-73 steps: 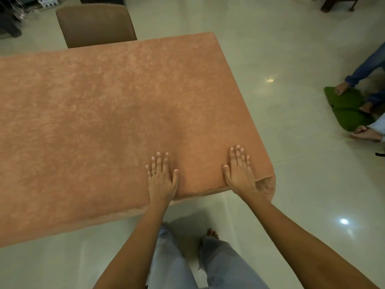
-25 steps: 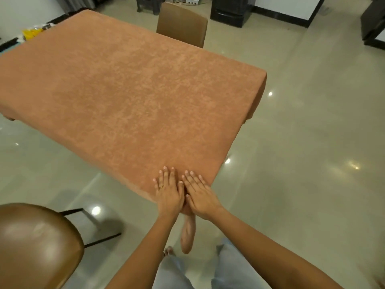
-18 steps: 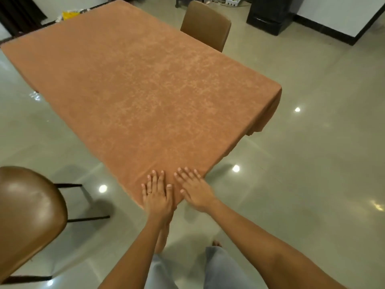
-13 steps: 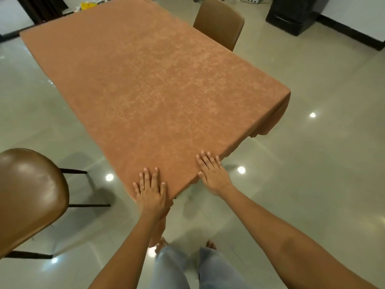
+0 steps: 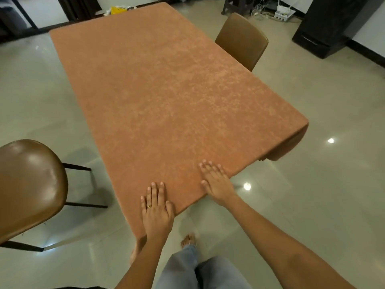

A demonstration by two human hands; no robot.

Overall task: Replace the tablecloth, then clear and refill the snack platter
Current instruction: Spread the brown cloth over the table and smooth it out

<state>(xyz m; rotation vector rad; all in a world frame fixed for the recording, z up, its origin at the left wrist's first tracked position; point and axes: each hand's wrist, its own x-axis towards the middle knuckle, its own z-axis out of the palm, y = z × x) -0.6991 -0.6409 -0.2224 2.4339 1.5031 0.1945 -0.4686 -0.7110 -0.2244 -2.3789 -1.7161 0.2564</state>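
The orange-brown cloth [image 5: 166, 97] lies flat over the whole surface. Its edges hang down at the near end & at the right corner.

Both hands press on the cloth at the near end. The left hand [image 5: 156, 213] is at the near corner, palm down. Its fingers [image 5: 155, 192] are straight & close together, w/ a ring [image 5: 149, 206] on one. The right hand [image 5: 216, 184] is a bit to the right, by the edge, palm down too. Its fingers are straight & spread a little. The tips are blurry, so they may be lifted a bit. The hands don't touch each other.

A brown chair [image 5: 29, 184] stands on the shiny floor [image 5: 312, 205] at the left, near the corner. Another chair [image 5: 242, 40] is pushed up to the far right side. A bare foot [image 5: 188, 239] & blue jeans [image 5: 187, 270] show below the hands. A black cabinet [image 5: 329, 24] stands at the top right.
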